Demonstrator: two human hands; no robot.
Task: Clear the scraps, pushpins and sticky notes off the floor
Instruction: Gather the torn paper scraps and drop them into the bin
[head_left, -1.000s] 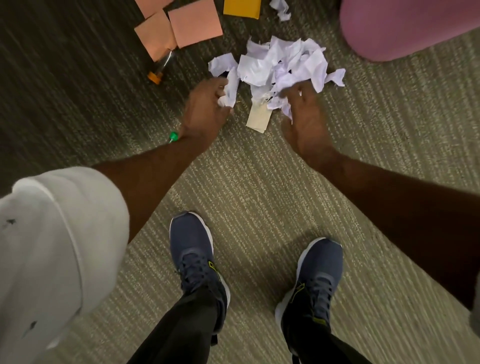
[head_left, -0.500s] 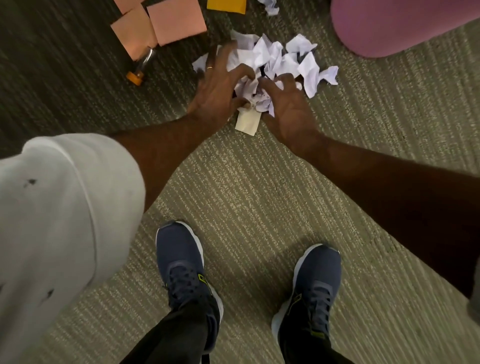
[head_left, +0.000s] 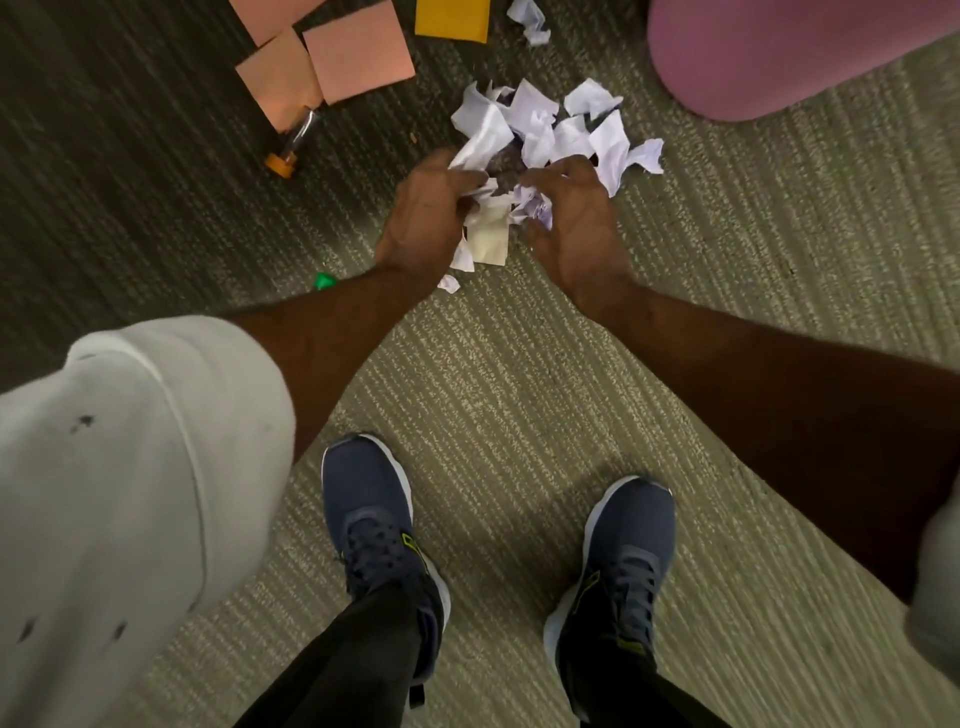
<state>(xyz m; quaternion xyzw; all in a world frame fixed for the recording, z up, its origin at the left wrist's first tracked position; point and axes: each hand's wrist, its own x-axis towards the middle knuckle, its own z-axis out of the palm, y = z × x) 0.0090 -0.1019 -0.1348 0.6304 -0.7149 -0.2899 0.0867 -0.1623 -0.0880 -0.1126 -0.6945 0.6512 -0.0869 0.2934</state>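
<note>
A heap of crumpled white paper scraps (head_left: 550, 130) lies on the carpet in front of me. My left hand (head_left: 426, 218) and my right hand (head_left: 571, 223) are cupped at its near edge, each closed around some scraps. A pale yellow sticky note (head_left: 491, 241) shows between the hands. Pink sticky notes (head_left: 358, 52) and an orange sticky note (head_left: 452, 18) lie farther back. A green pushpin (head_left: 324, 280) peeks out beside my left forearm. An orange-capped pushpin (head_left: 285, 156) lies by the pink notes.
A pink rounded seat (head_left: 779, 52) stands at the upper right, close to the heap. One small white scrap (head_left: 530, 21) lies apart near the orange note. My two blue shoes (head_left: 369, 519) stand on the carpet below the hands.
Both hands have pulled back toward me, dragging scraps with them. The left hand's fingers were spread over the heap and are now curled around paper. The green pushpin is uncovered again.
</note>
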